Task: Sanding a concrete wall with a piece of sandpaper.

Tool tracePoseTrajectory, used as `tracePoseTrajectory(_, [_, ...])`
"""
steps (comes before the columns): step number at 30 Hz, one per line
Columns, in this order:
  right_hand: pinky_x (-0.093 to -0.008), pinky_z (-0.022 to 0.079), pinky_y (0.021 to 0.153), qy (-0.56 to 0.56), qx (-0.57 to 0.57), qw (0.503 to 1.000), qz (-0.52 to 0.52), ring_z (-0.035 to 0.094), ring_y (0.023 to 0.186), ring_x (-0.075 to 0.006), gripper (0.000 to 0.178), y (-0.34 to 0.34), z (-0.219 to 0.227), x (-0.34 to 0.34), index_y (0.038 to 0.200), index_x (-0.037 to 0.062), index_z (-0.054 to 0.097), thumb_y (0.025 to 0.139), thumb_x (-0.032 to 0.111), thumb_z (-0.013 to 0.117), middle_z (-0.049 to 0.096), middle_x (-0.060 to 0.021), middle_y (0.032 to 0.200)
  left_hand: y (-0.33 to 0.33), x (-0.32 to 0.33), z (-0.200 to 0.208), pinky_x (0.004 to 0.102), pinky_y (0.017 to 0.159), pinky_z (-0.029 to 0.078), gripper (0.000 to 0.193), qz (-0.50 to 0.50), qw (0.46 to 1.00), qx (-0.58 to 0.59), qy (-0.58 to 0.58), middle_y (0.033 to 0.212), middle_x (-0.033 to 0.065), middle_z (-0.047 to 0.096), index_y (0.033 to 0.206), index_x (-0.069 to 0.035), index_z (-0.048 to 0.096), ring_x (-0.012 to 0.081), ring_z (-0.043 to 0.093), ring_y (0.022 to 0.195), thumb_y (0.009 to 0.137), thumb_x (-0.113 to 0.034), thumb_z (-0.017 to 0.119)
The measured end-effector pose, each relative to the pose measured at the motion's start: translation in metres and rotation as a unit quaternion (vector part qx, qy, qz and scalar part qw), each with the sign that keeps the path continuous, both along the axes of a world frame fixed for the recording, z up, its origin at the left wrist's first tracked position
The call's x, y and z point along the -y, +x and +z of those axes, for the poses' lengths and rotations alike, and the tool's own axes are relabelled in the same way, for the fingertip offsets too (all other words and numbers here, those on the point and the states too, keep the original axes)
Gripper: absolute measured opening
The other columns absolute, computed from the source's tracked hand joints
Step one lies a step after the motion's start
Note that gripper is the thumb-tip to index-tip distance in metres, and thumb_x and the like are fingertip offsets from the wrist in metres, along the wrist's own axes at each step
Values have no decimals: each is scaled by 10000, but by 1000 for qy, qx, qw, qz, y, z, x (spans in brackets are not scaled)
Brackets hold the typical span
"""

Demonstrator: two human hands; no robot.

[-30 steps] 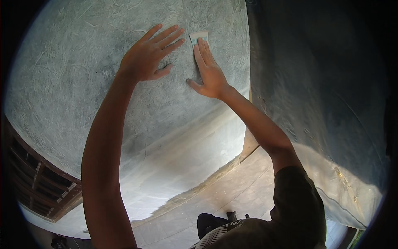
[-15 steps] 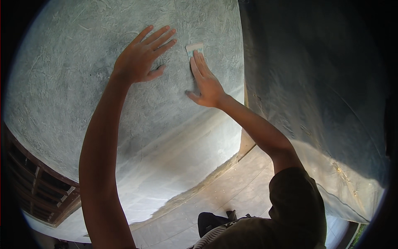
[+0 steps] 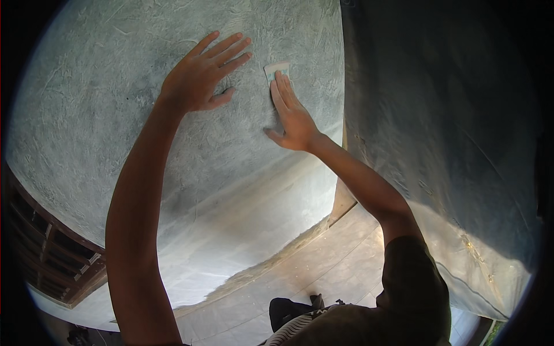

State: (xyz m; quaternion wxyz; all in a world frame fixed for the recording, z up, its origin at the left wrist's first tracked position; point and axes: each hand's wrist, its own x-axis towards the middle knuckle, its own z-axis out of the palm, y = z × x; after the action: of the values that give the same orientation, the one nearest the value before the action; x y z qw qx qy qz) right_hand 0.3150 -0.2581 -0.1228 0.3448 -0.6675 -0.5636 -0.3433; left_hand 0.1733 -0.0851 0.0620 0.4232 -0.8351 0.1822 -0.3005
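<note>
My left hand (image 3: pixel 198 75) rests on the rough grey plastered wall (image 3: pixel 231 135), its fingers spread and nothing in it. To its right, my right hand (image 3: pixel 292 115) presses a small piece of sandpaper (image 3: pixel 277 68) flat against the same wall. The sheet shows a pale back with light blue print. My right fingers lie together over its lower part and hide it. The thumb is held out to the side, away from the sheet.
A dark plastic sheet (image 3: pixel 427 104) hangs right of the wall's edge. At the lower left is a brown wooden lattice frame (image 3: pixel 57 254). Below lies a pale tiled floor (image 3: pixel 323 259), sunlit in part. A dark shoe (image 3: pixel 316 300) shows near my body.
My right hand and the sandpaper appear slightly farther right and lower in the picture. My left hand sits a little higher and more to the right. The view itself has shifted slightly.
</note>
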Motion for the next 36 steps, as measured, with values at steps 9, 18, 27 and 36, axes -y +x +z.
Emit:
tracePoseTrajectory(9, [-503,311,1183,-46,-31,998,-8,81,1513,-464,1046,-8,-36,4,1542,-70,103,783,267,739,44,-296,1627,-3,-1,-2,425,1264,164,747,5,1000,7,6,1614,-1,338,1495,-214,446,167,281,1499,836,-416,735])
tracePoseTrajectory(18, [-499,282,1197,-5,-18,1000,6,73,1514,-465,1039,-6,-15,-4,1544,-71,106,781,244,738,41,-295,1628,-1,0,-2,423,1265,160,764,16,1000,5,17,1621,-16,322,1506,-225,429,159,269,1503,837,-430,735])
tracePoseTrajectory(27, [-519,264,1192,29,-27,999,16,29,1513,-478,1086,-7,18,-9,1556,-57,52,783,226,759,-3,-305,1628,0,3,-7,423,1267,153,755,24,1000,11,16,1620,-27,322,1506,-227,426,156,266,1503,845,-436,725])
tracePoseTrajectory(36, [-521,224,1206,31,-25,999,6,3,1507,-497,1129,-7,45,-15,1555,-55,13,768,218,774,-21,-323,1620,2,-1,-9,432,1267,155,751,-1,1000,18,-2,1616,-21,331,1497,-222,439,158,266,1503,838,-428,734])
